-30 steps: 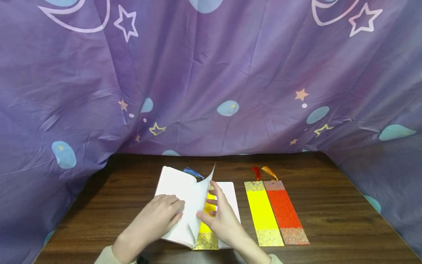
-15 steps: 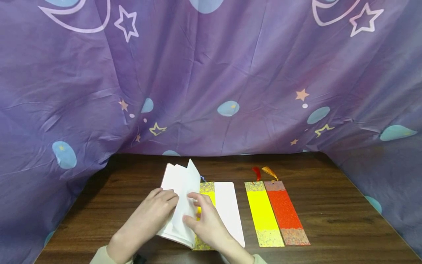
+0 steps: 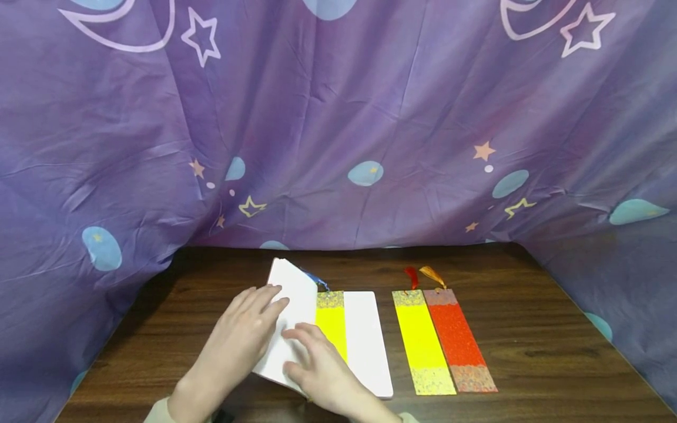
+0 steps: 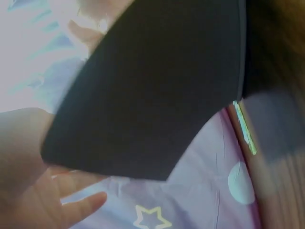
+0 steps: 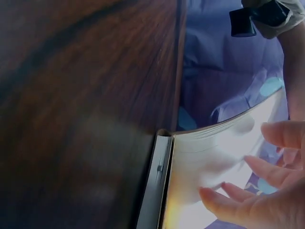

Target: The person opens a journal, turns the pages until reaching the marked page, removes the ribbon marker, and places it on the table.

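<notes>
An open notebook (image 3: 295,288) lies with its left half raised and tilted, the blank white page facing inward. A yellow bookmark (image 3: 331,323) with patterned gold ends and a blue tassel (image 3: 315,279) rests on its flat right-hand page (image 3: 366,343), beside the fold. My left hand (image 3: 240,332) is laid over the raised half near its outer edge, fingers extended. The dark outside of the cover (image 4: 147,81) hides part of that hand in the left wrist view. My right hand (image 3: 319,367) is over the same page, its fingers (image 5: 267,171) spread apart close to the paper and pinching nothing.
To the notebook's right, a yellow bookmark (image 3: 425,341) with a red tassel and a red bookmark (image 3: 459,341) with an orange tassel lie side by side. They are on a dark wooden table (image 3: 550,329). A purple patterned curtain (image 3: 338,117) hangs behind and around it.
The loose leaf by my right hand has gone over leftward onto the raised half, uncovering more of the yellow bookmark. My right hand moved left and slightly down; my left hand's fingers stretched out.
</notes>
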A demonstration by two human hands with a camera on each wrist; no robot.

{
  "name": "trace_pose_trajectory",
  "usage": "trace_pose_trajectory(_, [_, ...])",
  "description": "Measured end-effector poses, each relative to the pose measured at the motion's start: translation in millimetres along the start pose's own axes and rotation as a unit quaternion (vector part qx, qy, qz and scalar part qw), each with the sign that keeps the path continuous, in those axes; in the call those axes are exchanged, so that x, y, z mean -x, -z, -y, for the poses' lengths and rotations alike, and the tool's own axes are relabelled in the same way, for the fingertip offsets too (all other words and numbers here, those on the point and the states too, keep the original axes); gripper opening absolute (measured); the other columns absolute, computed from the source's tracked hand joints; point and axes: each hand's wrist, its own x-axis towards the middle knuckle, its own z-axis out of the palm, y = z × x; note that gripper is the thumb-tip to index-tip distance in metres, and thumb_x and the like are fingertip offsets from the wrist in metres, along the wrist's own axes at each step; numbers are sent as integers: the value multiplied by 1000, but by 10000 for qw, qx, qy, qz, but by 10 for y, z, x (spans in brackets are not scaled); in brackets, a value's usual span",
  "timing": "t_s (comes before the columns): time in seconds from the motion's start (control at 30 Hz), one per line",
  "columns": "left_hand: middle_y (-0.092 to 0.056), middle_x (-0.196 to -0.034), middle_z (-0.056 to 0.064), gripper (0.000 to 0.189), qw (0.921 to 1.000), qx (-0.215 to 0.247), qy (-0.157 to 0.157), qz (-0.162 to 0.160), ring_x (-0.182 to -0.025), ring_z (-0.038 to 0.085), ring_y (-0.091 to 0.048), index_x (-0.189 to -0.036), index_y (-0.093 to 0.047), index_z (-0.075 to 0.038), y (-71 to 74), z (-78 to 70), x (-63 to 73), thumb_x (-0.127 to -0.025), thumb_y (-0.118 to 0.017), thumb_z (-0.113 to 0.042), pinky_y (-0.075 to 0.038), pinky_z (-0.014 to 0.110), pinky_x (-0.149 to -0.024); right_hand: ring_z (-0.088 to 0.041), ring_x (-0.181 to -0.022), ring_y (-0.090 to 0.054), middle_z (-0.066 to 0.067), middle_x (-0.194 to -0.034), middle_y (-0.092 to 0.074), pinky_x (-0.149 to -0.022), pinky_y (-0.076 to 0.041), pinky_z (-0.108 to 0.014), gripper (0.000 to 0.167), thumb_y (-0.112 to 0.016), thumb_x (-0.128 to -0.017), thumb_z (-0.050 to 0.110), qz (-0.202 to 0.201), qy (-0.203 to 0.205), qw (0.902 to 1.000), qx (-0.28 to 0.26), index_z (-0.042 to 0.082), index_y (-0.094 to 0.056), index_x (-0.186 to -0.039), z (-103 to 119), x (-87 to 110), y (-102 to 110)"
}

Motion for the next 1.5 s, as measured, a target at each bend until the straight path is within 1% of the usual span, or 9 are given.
trace_pose_trajectory(0.2, [-65, -121, 14, 40, 9987, 91, -260, 433, -118, 32, -57, -112, -69, -7, -102, -75, 29, -73, -82, -6, -40, 51, -106, -25, -131, -46, -4, -142, -48, -108, -39, -45, 37, -68, -89, 20, 485, 378, 9978, 258, 14, -63, -124, 2, 20, 11])
trace_pose_trajectory(0.4, [-65, -123, 13, 31, 9960, 145, -161, 862, -122, 33, -56, -110, -70, -8, -178, -93, 74, -80, -78, -12, -40, 53, -105, -22, -133, -44, -4, -147, -45, -109, -38, -42, 42, -64, -93, 31, 1099, 597, 9886, 839, 17, -60, -132, 13, 38, 121])
trace_pose_trajectory(0.53, [-64, -124, 14, 22, 9940, 172, -24, 1076, -121, 35, -56, -107, -71, -9, -191, -81, 92, -85, -72, -12, -40, 56, -104, -16, -128, -49, 1, -140, -52, -106, -41, -38, 35, -63, -94, 34, 1306, 593, 9870, 722, 18, -64, -125, 16, 31, 244])
trace_pose_trajectory(0.73, [-65, -121, 14, 27, 9877, 48, 327, 1528, -116, 36, -59, -109, -70, -9, -190, -63, 123, -84, -73, -20, -44, 60, -97, -14, -108, -58, 10, -111, -66, -93, -49, -40, 16, -64, -95, 22, 764, 435, 9961, -102, 14, -69, -108, -31, -43, 399])
trace_pose_trajectory(0.87, [-65, -121, 13, 31, 9839, 29, 488, 1716, -116, 34, -59, -113, -70, -9, -175, -59, 127, -85, -73, -22, -46, 58, -96, -20, -103, -60, 8, -106, -67, -84, -53, -37, 14, -64, -93, 18, 262, 93, 9987, -416, 12, -70, -105, -84, -92, 492])
trace_pose_trajectory(1.0, [-65, -122, 13, 33, 9818, 70, 575, 1807, -116, 33, -59, -114, -70, -8, -163, -60, 125, -85, -73, -23, -46, 57, -96, -22, -101, -60, 1, -109, -66, -80, -54, -33, 15, -66, -92, 12, -200, -20, 9970, -749, 9, -69, -106, -142, -130, 558])
trace_pose_trajectory(1.1, [-65, -122, 13, 33, 9800, 99, 634, 1886, -117, 33, -58, -114, -70, -8, -154, -64, 120, -85, -73, -23, -45, 57, -97, -28, -105, -60, -5, -113, -65, -83, -53, -38, 18, -66, -90, 8, -533, -87, 9938, -974, 7, -68, -108, -202, -160, 582])
trace_pose_trajectory(1.23, [-65, -122, 13, 32, 9781, 136, 675, 1963, -117, 34, -58, -114, -70, -9, -145, -67, 117, -86, -73, -23, -46, 57, -97, -39, -112, -54, -9, -121, -61, -83, -53, -39, 24, -66, -88, 5, -809, -461, 9857, -1408, 5, -66, -112, -303, -202, 590])
trace_pose_trajectory(1.5, [-65, -122, 13, 32, 9775, 184, 692, 1983, -117, 34, -59, -115, -70, -8, -143, -68, 117, -86, -72, -23, -46, 56, -96, -44, -120, -43, -20, -135, -47, -87, -50, -45, 38, -65, -86, 5, -1145, -1242, 9651, -2002, 0, -58, -123, -468, -233, 575])
